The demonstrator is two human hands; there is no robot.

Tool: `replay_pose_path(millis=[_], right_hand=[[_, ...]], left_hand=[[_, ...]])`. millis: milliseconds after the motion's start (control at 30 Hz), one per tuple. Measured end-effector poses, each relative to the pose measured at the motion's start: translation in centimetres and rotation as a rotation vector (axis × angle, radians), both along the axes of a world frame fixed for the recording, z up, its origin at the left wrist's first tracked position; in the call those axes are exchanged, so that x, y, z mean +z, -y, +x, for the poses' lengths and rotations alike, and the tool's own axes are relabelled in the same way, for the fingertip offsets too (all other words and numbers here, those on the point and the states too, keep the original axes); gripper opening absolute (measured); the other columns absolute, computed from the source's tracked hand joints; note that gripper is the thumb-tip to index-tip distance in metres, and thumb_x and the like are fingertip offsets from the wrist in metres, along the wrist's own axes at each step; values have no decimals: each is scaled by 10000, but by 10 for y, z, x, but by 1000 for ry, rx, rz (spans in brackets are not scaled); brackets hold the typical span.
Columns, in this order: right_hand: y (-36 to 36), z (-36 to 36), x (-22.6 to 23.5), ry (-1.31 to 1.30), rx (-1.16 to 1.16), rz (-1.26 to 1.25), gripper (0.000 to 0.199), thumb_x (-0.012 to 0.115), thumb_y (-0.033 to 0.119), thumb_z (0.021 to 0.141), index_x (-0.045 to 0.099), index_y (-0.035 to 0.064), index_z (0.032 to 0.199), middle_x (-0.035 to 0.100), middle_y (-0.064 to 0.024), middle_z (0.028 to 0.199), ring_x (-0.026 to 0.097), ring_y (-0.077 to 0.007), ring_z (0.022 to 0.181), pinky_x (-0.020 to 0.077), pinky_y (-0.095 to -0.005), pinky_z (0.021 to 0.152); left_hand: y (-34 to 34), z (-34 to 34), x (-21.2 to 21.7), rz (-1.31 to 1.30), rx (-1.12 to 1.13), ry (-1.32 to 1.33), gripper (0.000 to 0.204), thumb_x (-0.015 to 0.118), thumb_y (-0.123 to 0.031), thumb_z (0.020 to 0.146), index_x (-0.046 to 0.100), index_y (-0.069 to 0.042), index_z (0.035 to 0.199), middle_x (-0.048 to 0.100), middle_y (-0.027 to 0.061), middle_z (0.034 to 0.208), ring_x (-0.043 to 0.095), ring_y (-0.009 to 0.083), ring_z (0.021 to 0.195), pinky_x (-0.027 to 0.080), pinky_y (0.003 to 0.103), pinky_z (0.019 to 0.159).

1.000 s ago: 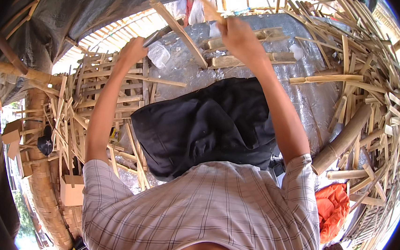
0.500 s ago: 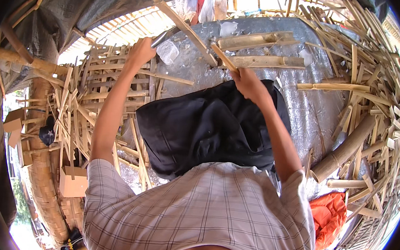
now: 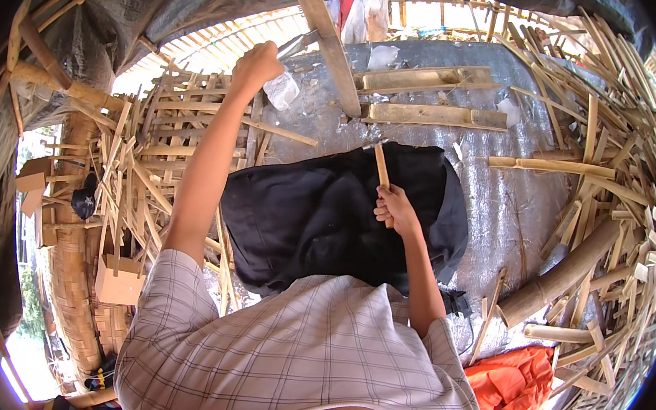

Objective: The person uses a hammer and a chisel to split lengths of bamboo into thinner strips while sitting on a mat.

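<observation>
The left hand [image 3: 256, 66] is closed round the near end of a long flat bamboo slat [image 3: 329, 43], raised at arm's length, seemingly so that it is steadied; the right hand [image 3: 397, 208] is clenched on the pale wooden handle of a chopping tool [image 3: 381, 180], whose blade cannot be made out, held low over dark trousers [image 3: 319, 220]; split bamboo lengths [image 3: 427, 114] lie beyond on a grey silvery sheet [image 3: 512, 212], with loose bamboo offcuts [image 3: 615, 174] heaped round.

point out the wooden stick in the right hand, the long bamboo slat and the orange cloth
wooden stick [image 3: 381, 172], head view, bare shaft above the hand
long bamboo slat [image 3: 329, 43], head view, mid-length
orange cloth [image 3: 510, 381], head view, centre
</observation>
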State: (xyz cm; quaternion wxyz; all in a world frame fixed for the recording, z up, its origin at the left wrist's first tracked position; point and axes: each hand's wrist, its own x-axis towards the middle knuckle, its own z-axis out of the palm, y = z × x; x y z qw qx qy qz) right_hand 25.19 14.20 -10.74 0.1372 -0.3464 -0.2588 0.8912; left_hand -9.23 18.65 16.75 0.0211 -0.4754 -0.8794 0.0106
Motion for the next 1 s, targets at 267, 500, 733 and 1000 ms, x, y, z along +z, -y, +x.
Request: replay_pose_path(millis=[267, 500, 733, 1000], right_hand=[[0, 1, 1, -41, 30, -63, 135, 514, 102, 1031, 413, 106, 942, 356, 34, 660, 319, -44, 478, 263, -223, 405], [0, -4, 0, -26, -12, -91, 165, 517, 112, 1023, 399, 100, 908, 356, 25, 661, 326, -53, 474, 266, -229, 402], [-3, -2, -11, 56, -1, 0, 190, 534, 105, 1006, 415, 79, 861, 370, 5, 654, 346, -74, 464, 278, -259, 396], [5, 3, 6, 148, -23, 119, 202, 548, 103, 988, 404, 76, 849, 354, 6, 623, 332, -73, 451, 251, -257, 387]], left_hand=[[-21, -12, -30, -3, -7, 202, 298, 616, -147, 826, 592, 35, 1061, 666, 246, 1080, 635, 411, 1024, 514, 471, 866], [26, 7, -11, -26, -21, 1366, 278, 677, -83, 897, 484, -43, 1093, 575, 46, 839, 602, 152, 686, 562, 331, 640], [91, 97, -65, 422, 95, 1861, 300, 552, 15, 843, 492, -46, 1131, 564, 82, 852, 342, 24, 414, 273, 189, 344], [122, 91, -69, 641, 68, 1807, 176, 604, -49, 906, 511, -63, 1055, 525, 45, 762, 399, 47, 475, 308, 208, 375]])
